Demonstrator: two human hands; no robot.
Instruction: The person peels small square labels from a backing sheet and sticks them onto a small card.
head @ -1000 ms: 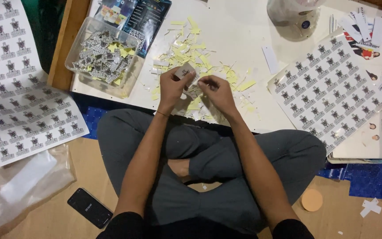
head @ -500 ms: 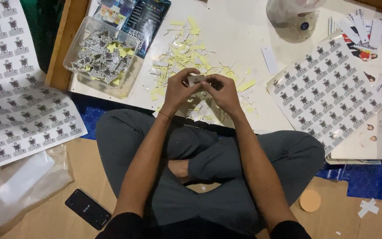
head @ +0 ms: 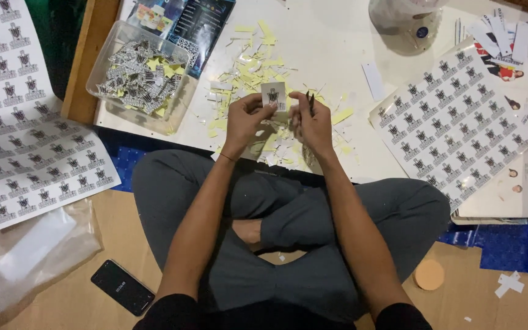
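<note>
Nearest the camera, the person sits cross-legged in grey trousers on a brown floor, with a black phone (head: 122, 287) lying by the left knee and a round orange disc (head: 429, 274) by the right. A crumpled clear plastic bag (head: 29, 253) rests at the far left of the floor.

Above the lap, both hands have risen off the white worktop (head: 337, 43) since a second ago, when they were pressed low among the scraps. The left hand (head: 247, 119) now pinches a small white sticker with a black crest design (head: 274, 96) and holds it upright, clear of the litter; its grip is closed on the sticker's lower edge. The right hand (head: 310, 120) is closed on thin black tweezers (head: 310, 101), whose tips stand just beside the sticker, not touching it as far as can be told. One piece appears to have come free of its backing and is being handled in the air.

Under the hands lies a scatter of pale yellow backing-paper strips (head: 255, 58). Further off to the left sits a clear plastic tub of loose cut stickers (head: 139, 76), and to the right a printed sheet of the same crest stickers in rows (head: 453, 125). A second such sheet (head: 19, 134) overhangs the floor at the left.
</note>
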